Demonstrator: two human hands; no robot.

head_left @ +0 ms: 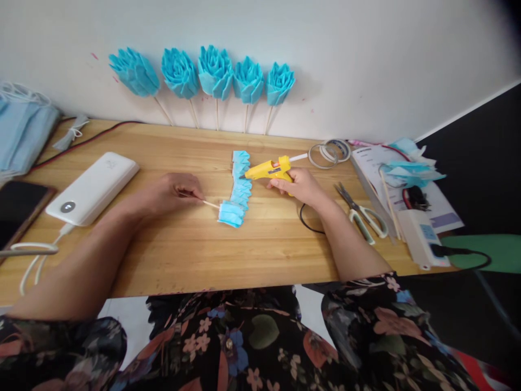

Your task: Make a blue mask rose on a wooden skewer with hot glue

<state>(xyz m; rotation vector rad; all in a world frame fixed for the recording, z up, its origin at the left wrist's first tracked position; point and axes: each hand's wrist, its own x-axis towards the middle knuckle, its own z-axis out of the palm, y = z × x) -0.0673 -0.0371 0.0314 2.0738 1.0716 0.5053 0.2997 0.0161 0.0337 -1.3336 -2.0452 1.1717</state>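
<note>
My left hand pinches a thin wooden stick. At the stick's other end, the lower part of a pleated light-blue strip is wrapped into a small roll. The rest of the strip lies flat on the table, running away from me with its zigzag edge facing right. My right hand is closed around the handle of a yellow glue gun. The gun's nozzle points left and is over or touching the upper half of the strip. A white glue stick pokes out of its back.
Several blue flowers on sticks lean against the wall. Scissors, tape rolls, papers and a power strip lie right. A white power bank, phone and face masks lie left.
</note>
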